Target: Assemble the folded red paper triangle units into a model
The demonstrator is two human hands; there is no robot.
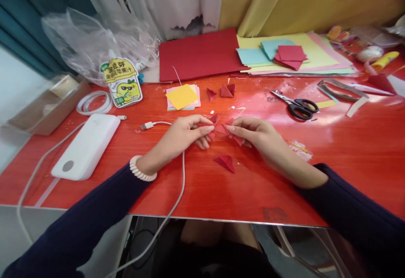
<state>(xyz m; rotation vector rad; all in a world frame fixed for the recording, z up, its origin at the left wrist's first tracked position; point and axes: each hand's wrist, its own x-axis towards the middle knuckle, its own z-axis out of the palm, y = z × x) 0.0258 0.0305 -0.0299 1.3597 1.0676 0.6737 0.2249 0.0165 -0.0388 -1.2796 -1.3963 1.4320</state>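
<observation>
Left hand [186,136]: fingers pinched closed on the left end of the folded red paper piece [220,127], thumb on top.
Right hand [253,133]: fingers closed in a pinch on the same piece's right end.
Folded red paper piece: held just above the red table [348,143], between both hands, its exact shape hidden by the fingers.
Red paper triangle [225,162]: on the table, just in front of the held piece.
Yellow square sheet [182,96]: behind and left of it.
Scissors [297,106]: behind and right of it, well apart.
Power bank [86,145]: far left of it.
</observation>
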